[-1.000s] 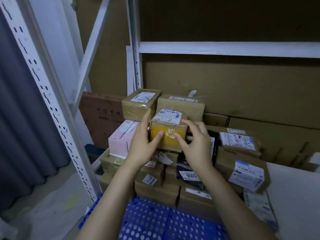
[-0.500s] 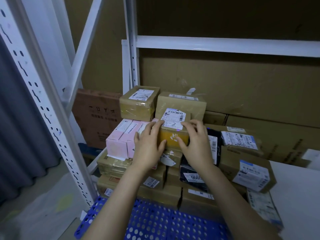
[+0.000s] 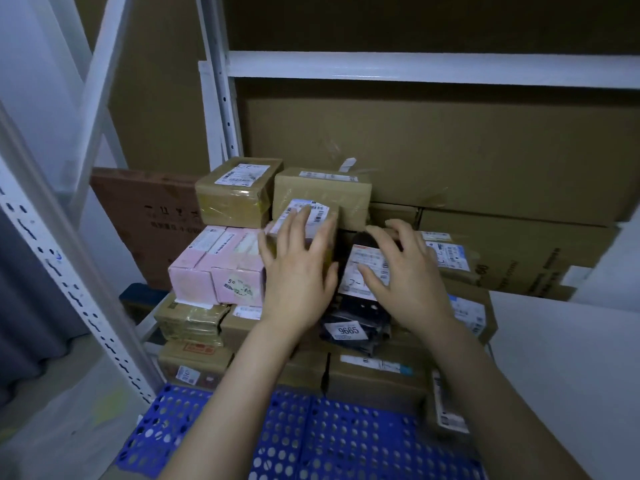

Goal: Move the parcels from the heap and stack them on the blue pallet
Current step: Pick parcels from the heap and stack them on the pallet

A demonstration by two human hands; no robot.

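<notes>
A small yellow-brown parcel [image 3: 320, 213] with a white label sits high in the stack of parcels on the blue pallet [image 3: 346, 441], between the pink boxes [image 3: 214, 268] and a black parcel [image 3: 363, 258]. My left hand [image 3: 298, 275] lies flat against the small parcel, fingers straight and spread over its label and front. My right hand [image 3: 408, 275] is off that parcel. Its fingers are spread and loosely bent over the black parcel, with the thumb on the white label. Neither hand grips anything.
Two taped brown boxes [image 3: 239, 194] [image 3: 322, 190] top the stack behind my hands. Large flat cartons [image 3: 450, 161] lean at the back. White rack posts [image 3: 65, 271] and a shelf beam [image 3: 415, 69] frame the left and top. More labelled parcels [image 3: 467, 313] lie to the right.
The small parcel went from being held in both hands into the stack beside the pink boxes. My right hand let go and shifted right; my left hand flattened against the parcel.
</notes>
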